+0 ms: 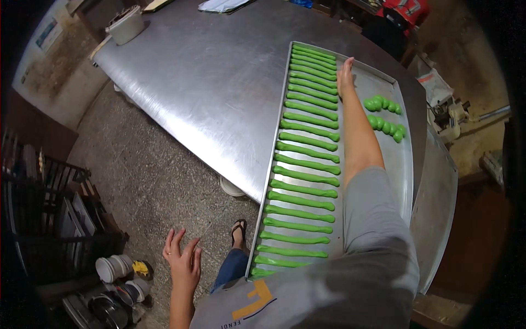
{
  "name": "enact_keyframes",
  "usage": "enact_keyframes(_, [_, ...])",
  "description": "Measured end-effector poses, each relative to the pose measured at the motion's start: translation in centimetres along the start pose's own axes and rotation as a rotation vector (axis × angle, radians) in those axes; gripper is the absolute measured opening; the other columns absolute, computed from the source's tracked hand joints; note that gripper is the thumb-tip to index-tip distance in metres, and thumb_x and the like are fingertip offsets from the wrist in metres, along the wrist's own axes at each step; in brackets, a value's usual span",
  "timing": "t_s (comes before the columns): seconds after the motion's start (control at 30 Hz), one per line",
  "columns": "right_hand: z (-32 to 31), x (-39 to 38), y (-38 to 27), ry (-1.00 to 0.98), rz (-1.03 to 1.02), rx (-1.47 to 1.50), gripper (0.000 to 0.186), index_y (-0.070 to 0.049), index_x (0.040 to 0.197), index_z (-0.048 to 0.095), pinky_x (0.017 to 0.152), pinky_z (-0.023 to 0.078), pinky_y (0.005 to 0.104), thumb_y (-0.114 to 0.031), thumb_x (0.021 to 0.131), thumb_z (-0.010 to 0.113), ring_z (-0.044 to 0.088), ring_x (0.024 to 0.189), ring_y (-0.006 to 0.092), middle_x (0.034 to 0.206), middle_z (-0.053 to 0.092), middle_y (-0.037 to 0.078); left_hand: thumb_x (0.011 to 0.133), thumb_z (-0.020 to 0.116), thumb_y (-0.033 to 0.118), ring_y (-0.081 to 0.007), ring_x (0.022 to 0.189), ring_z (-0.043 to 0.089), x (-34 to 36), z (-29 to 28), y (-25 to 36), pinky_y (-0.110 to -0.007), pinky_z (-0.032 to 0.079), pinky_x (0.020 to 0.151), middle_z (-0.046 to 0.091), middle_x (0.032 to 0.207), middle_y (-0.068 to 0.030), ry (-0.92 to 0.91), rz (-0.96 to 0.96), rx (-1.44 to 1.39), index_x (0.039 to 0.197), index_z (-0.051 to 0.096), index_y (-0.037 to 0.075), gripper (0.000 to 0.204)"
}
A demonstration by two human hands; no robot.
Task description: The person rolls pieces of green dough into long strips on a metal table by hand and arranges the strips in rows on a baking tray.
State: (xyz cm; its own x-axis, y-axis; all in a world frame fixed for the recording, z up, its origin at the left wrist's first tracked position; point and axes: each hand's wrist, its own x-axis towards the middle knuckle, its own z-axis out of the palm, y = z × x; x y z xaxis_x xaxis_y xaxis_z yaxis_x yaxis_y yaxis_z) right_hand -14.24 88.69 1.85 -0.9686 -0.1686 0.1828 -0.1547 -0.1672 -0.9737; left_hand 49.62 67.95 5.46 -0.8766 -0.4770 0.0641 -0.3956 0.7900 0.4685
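A long metal tray (378,181) lies across the table, running away from me. Along its left side green dough strips (308,136) are laid side by side in a row. My right hand (346,80) is at the far end of the tray, fingers stretched out, its edge by the right ends of the far strips. Nothing shows in its grasp. To the right of my right forearm lie two knobbly green dough ropes (387,127). My left hand (183,260) hangs over the floor with its fingers spread, holding nothing.
The tray rests on a steel table (203,71). A white tub (126,26) stands at its far left corner. Another metal tray (435,203) is at the right. Pots and buckets (114,268) sit on the floor at lower left, beside a dark rack (55,219).
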Motion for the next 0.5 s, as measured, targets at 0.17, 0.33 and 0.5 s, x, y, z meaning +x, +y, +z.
enact_keyframes(0.17, [-5.3, 5.0, 0.6, 0.095, -0.067, -0.123, 0.100, -0.018, 0.148, -0.013, 0.115, 0.001, 0.0410, -0.075, 0.083, 0.037, -0.002, 0.144, 0.0269, 0.156, -0.012, 0.010, 0.085, 0.063, 0.013, -0.0396, 0.131, 0.032, -0.5, 0.0, -0.8, -0.052, 0.023, 0.101, 0.046, 0.132, -0.0123, -0.031, -0.045, 0.014, 0.105, 0.064, 0.011, 0.021])
enact_keyframes(0.33, [-0.8, 4.4, 0.0, 0.096, -0.057, -0.038, 0.087, -0.016, 0.149, 0.003, 0.114, 0.006, 0.0405, -0.067, 0.089, 0.038, 0.004, 0.144, 0.0299, 0.156, 0.004, 0.013, 0.085, 0.062, 0.015, -0.0394, 0.131, 0.032, -1.9, -0.1, -1.5, -0.052, 0.024, 0.100, 0.046, 0.133, -0.0123, -0.059, -0.123, 0.069, 0.105, 0.064, 0.012, 0.020])
enact_keyframes(0.5, [-1.2, 5.7, -0.1, -0.064, -0.157, -0.165, 0.084, -0.022, 0.150, 0.003, 0.114, 0.003, 0.0419, -0.069, 0.088, 0.036, 0.001, 0.144, 0.0299, 0.156, 0.001, 0.015, 0.086, 0.062, 0.015, -0.0389, 0.131, 0.032, -1.7, 0.4, -0.9, -0.053, 0.024, 0.101, 0.046, 0.133, -0.0123, -0.073, -0.092, 0.059, 0.107, 0.064, 0.013, 0.021])
